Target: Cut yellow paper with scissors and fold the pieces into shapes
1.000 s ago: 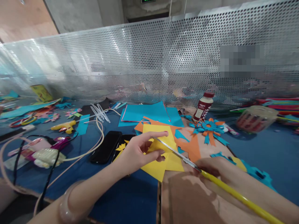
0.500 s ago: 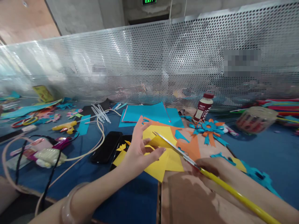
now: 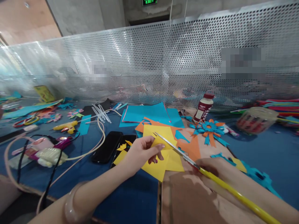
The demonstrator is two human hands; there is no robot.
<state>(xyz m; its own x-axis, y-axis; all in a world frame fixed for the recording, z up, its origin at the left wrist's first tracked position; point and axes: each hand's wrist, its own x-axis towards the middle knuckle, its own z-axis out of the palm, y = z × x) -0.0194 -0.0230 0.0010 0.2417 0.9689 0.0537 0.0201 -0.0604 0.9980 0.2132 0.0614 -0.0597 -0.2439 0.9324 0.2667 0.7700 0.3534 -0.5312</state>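
My left hand is closed, thumb against curled fingers, on a small folded piece of yellow paper. My right hand grips scissors with a long yellow handle. Their silver blades point up and left, across the yellow piece, with the tips slightly parted. Whether the blades touch the paper, I cannot tell. Beneath both hands lie larger yellow sheets, partly hidden by my left hand. Orange paper scraps spread out behind the blades.
Blue sheets are stacked behind. A bottle and a blue-orange paper flower stand at the right, near a jar. At the left lie a black phone, a yellow glue gun and looping cables. A perforated metal screen closes the back.
My left hand's fingers, spread upward before, have curled down and closed on the small yellow piece. My right hand and the scissors have stayed almost still.
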